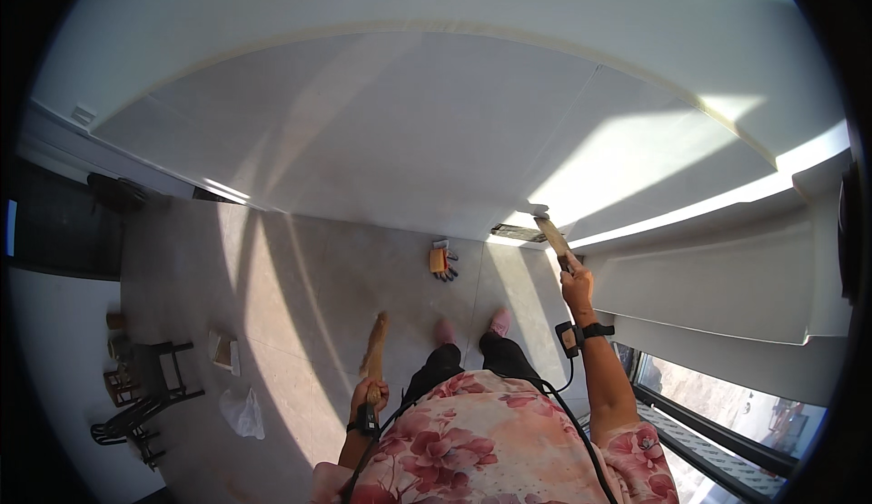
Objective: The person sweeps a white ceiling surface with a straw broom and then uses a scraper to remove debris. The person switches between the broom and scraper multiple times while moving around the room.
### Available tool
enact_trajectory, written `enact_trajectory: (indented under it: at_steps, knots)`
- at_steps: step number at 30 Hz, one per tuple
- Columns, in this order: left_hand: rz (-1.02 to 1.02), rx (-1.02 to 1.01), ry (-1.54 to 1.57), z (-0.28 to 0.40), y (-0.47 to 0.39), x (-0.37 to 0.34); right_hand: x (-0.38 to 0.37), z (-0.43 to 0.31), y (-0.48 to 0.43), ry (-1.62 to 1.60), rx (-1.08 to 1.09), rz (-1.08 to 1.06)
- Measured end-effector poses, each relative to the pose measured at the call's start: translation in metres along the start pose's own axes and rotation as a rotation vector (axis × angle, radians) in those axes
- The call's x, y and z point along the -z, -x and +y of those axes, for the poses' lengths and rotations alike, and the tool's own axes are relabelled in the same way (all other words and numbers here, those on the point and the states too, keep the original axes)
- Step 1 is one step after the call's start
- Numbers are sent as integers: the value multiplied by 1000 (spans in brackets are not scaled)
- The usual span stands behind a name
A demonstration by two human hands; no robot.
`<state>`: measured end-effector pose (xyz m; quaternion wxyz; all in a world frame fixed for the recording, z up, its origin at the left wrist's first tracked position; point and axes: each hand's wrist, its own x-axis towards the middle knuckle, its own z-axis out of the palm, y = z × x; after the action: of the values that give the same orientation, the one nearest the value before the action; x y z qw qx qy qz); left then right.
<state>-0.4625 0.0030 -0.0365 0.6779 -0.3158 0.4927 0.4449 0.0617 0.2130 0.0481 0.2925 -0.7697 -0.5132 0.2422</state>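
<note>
My right hand point(578, 280) grips a long brush point(553, 235) with a wooden body, raised towards the grey wall panel point(409, 122). The brush tip is at or near the panel's sunlit lower part; contact cannot be told. Just left of it, a dark rectangular opening point(519, 233) sits low in the wall. My left hand point(368, 395) holds a second wooden-handled brush point(375, 347) by its handle, low over the floor, with pale bristles along one side. A strap with a small box is on each wrist.
Work gloves with an orange part point(444, 261) lie on the tiled floor point(381, 265) near the wall. To the left are a white plastic bag point(243, 414), a small box point(225, 353) and a black chair point(153, 381). A ledge point(702, 279) and window point(722, 408) are on the right.
</note>
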Motion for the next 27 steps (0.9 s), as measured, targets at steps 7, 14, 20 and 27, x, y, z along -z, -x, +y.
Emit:
enact_trajectory:
  at_steps: [7,14,20,27]
  knots:
    - [-155,102,40,5,4,-24,59,-51,37,-612,-61,-77]
    - [-211,82,-102,1,-9,-29,44,-118,28,-753,-293,-178]
    - [-235,73,1,7,-9,-20,82,-112,47,-807,-286,-98]
    - [-157,94,3,4,-1,-2,-31,-80,-7,-603,-299,-210]
